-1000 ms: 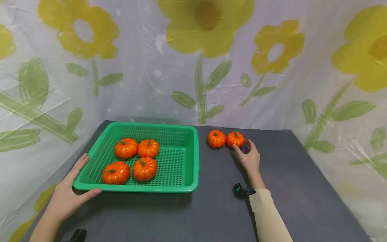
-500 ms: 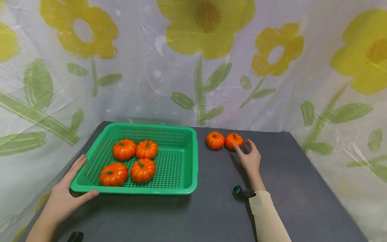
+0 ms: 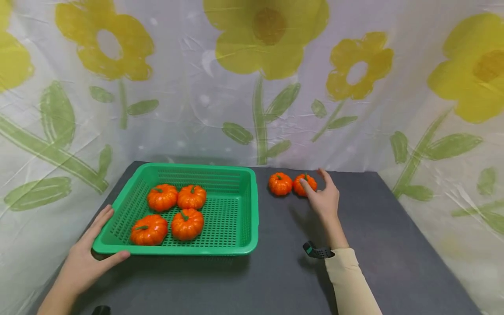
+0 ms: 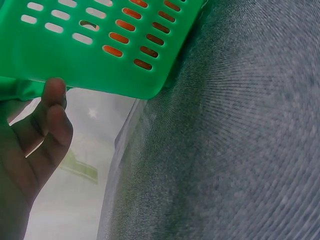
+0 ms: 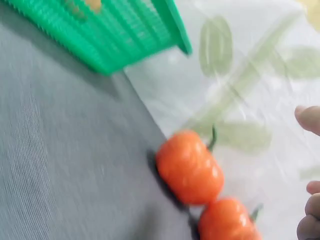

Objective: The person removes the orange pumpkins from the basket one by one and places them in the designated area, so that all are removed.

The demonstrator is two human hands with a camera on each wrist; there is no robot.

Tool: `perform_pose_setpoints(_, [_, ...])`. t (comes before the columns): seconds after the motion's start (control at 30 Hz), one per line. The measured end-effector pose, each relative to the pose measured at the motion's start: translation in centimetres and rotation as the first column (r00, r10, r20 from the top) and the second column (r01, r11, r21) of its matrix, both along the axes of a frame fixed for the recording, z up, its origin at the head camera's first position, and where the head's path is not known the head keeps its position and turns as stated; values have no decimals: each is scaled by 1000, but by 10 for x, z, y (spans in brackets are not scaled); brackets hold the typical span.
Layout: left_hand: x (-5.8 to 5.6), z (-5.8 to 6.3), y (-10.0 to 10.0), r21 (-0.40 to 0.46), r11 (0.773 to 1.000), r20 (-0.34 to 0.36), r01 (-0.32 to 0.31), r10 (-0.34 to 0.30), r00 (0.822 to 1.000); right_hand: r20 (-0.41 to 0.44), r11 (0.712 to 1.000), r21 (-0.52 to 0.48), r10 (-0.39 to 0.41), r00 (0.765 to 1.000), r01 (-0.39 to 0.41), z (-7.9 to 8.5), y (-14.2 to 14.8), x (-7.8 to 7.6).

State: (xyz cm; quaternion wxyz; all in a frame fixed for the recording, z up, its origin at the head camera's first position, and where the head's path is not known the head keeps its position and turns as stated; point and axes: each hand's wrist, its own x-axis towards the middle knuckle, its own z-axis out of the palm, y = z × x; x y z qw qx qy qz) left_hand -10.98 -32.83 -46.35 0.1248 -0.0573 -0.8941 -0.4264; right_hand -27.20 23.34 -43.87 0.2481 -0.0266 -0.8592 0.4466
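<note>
My left hand (image 3: 84, 258) holds the near left corner of a green plastic basket (image 3: 253, 210), thumb at the front rim and fingers along the left side. In the left wrist view, curled fingers (image 4: 55, 120) show below the rim at this corner. Inside the basket sit several glossy orange toy pumpkins (image 3: 187, 224) with green stems. My right hand (image 3: 324, 199) is just over and to the right of another pumpkin (image 3: 305, 184), thumb and fingers spread. The right wrist view has its fingertips (image 5: 311, 120) apart from the two pumpkins. A second loose pumpkin (image 3: 280, 183) stands to the left, touching the first.
A dark grey cloth (image 3: 275, 271) covers the table. Pale curtains (image 3: 189, 109) printed with yellow flowers enclose its back and sides. Both loose pumpkins stand near the back edge, right of the basket. A black wrist strap (image 3: 316, 250) is on the right wrist.
My right hand has risen off the right-hand loose pumpkin, its fingers spreading wider. That pumpkin stays beside the other. My left hand keeps its place at the basket's corner.
</note>
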Motion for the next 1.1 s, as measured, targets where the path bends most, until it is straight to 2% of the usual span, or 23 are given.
perform_pose_setpoints(0.17, [1, 1, 2, -10, 1000, 8, -8, 8, 1000, -29, 997, 4, 83, 996, -83, 11, -24, 2])
perform_pose_setpoints(0.5, [4, 0, 3, -18, 1000, 17, -15, 16, 1000, 42, 979, 7, 202, 978, -203, 7, -57, 1])
perform_pose_setpoints(0.77, [3, 2, 3, -13, 1000, 5, -17, 17, 1000, 40, 953, 22, 300, 953, -301, 27, -73, -1])
perform_pose_setpoints(1.1, [2, 1, 2, -23, 1000, 10, -19, 19, 1000, -7, 921, 130, 371, 928, -367, 51, -92, -4])
